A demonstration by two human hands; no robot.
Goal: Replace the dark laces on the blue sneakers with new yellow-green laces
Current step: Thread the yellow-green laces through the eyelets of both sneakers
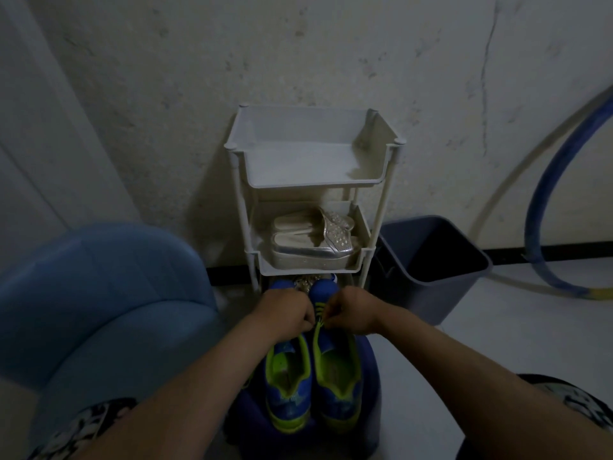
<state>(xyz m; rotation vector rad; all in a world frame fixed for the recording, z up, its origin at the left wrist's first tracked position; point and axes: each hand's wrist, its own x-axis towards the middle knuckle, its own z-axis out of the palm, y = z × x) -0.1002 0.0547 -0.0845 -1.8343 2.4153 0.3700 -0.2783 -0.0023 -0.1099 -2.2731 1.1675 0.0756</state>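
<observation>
Dim light, view from the head looking down.

The pair of blue sneakers (287, 390) sits side by side on a dark blue stool (370, 360), heels toward us and toes pointing at the rack. Both have yellow-green lining around the collar.

The right-hand sneaker (335, 370) carries a yellow-green lace (319, 310), which crosses its upper in several bars. The lacing of the other sneaker is hidden under the left hand.

We note both hands meeting over the top of the right-hand sneaker's lacing. The left hand (292, 313) has its fingers curled and pinches the lace from the left. The right hand (355, 313) is also curled and pinches the lace from the right. The fingertips of the two hands lie just beside each other.

Behind the sneakers, a white three-tier rack (237, 167) stands against the rough wall (331, 54). A pair of silver shoes (308, 242) lies on its middle tier. The sneaker toes reach the bottom tier.

A grey bin (441, 290) stands on the floor just right of the rack. A blue hoop (544, 194) leans on the wall further right. A light blue padded seat (99, 293) is at our left.
</observation>
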